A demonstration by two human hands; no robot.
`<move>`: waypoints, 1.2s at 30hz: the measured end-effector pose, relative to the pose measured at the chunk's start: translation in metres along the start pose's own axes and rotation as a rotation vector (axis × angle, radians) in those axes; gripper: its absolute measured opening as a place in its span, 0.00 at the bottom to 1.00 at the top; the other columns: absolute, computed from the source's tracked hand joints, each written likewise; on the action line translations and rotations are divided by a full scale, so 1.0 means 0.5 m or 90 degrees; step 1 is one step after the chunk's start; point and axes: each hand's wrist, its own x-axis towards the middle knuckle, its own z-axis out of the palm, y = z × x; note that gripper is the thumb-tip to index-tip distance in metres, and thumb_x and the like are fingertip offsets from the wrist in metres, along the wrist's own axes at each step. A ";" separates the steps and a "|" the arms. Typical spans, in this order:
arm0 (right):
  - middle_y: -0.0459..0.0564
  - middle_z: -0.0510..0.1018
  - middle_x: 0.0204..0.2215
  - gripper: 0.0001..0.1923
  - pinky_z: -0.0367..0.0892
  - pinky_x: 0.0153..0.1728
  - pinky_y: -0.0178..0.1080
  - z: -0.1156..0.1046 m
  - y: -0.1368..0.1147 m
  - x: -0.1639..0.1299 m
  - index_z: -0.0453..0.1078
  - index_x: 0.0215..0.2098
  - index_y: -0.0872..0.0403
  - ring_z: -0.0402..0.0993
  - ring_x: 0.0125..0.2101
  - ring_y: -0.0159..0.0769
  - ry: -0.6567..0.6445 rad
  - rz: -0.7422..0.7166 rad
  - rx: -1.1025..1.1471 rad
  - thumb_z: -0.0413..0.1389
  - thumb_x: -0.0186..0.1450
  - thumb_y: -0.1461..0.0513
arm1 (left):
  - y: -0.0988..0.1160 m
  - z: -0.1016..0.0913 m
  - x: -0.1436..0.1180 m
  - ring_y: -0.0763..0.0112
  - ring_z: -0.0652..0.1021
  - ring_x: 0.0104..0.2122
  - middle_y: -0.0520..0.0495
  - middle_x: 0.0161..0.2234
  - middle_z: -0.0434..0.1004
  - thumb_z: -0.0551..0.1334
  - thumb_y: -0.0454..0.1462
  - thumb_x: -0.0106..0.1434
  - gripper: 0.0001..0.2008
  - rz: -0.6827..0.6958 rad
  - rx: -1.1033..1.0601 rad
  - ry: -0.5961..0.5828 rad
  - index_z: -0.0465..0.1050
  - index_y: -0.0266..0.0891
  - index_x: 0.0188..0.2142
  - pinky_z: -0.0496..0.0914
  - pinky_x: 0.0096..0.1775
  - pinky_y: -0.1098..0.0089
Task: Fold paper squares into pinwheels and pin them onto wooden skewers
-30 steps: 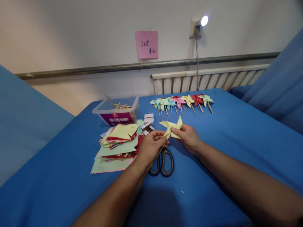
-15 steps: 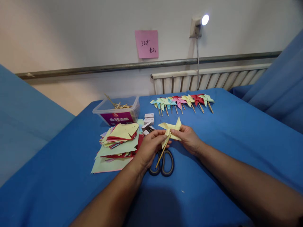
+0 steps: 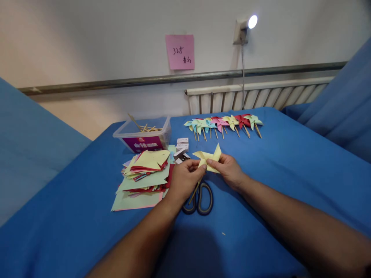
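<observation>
While both hands meet in the middle of the frame, they hold one pale yellow folded paper pinwheel (image 3: 208,158) just above the blue cloth-covered table (image 3: 290,170). The left hand (image 3: 184,179) is closed on the thin wooden stick (image 3: 194,190) of this pinwheel, which slants down toward the lower left. The right hand (image 3: 228,170) pinches the paper blades from the right side with its fingertips.

Directly under the hands lie dark-handled scissors (image 3: 199,200); the left hand covers their upper part, so only the loops show. To the left of the hands is a loose stack of yellow, green and red paper squares (image 3: 143,175). Behind it, in the upper left part of the table, stands a clear plastic box with wooden sticks (image 3: 143,133). Some small white and grey boxes (image 3: 182,148) lie between this container and the hands; what they contain I cannot tell.

Near the far edge of the table, a row of finished colourful paper pinwheels (image 3: 223,124) lies well apart from the hands. On the wall above hang a pink paper note (image 3: 180,51) and a small lit lamp (image 3: 246,25).
</observation>
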 end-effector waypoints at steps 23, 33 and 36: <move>0.49 0.79 0.29 0.18 0.66 0.32 0.37 -0.011 0.006 0.004 0.75 0.35 0.57 0.72 0.27 0.32 -0.087 0.023 0.002 0.66 0.54 0.53 | -0.004 0.007 0.001 0.77 0.73 0.22 0.50 0.24 0.74 0.72 0.36 0.47 0.12 -0.183 -0.237 -0.056 0.72 0.34 0.30 0.68 0.27 0.75; 0.46 0.74 0.26 0.18 0.59 0.27 0.35 -0.010 -0.007 -0.005 0.73 0.35 0.53 0.67 0.25 0.31 -0.122 0.006 0.047 0.61 0.58 0.47 | 0.009 -0.001 0.004 0.78 0.73 0.22 0.51 0.25 0.74 0.71 0.31 0.49 0.12 -0.159 -0.387 0.007 0.72 0.35 0.32 0.69 0.26 0.76; 0.44 0.73 0.23 0.16 0.59 0.27 0.35 -0.010 0.000 -0.006 0.72 0.33 0.53 0.66 0.24 0.30 -0.125 -0.015 -0.010 0.64 0.55 0.51 | 0.011 -0.003 0.004 0.77 0.73 0.22 0.52 0.25 0.74 0.70 0.33 0.49 0.12 -0.157 -0.402 0.011 0.72 0.36 0.32 0.69 0.26 0.76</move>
